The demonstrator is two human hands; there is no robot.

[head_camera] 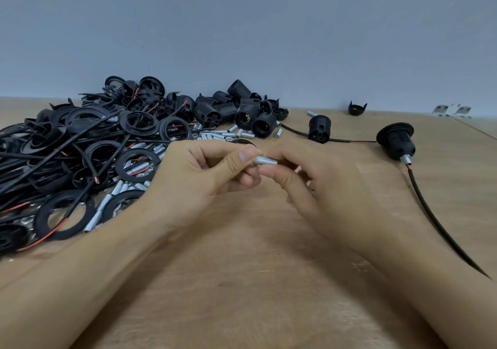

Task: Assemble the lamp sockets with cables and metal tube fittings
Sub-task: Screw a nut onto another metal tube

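Both hands meet over the middle of the wooden table (pixel 255 268). My left hand (pixel 204 171) pinches one end of a short metal tube (pixel 266 160) between thumb and forefinger. My right hand (pixel 309 184) pinches the tube's other end with curled fingers. An assembled black lamp socket (pixel 396 140) with a metal tube and a black cable (pixel 441 227) lies to the right. A second socket (pixel 318 128) on a thin cable lies behind it. What lies under my hands is hidden.
A big heap of black rings and cables (pixel 80 154) fills the left side. Several loose socket bodies (pixel 231 109) and metal tubes (pixel 236 133) lie at the back centre. A black cap (pixel 357 107) and metal brackets (pixel 451 110) sit near the grey wall.
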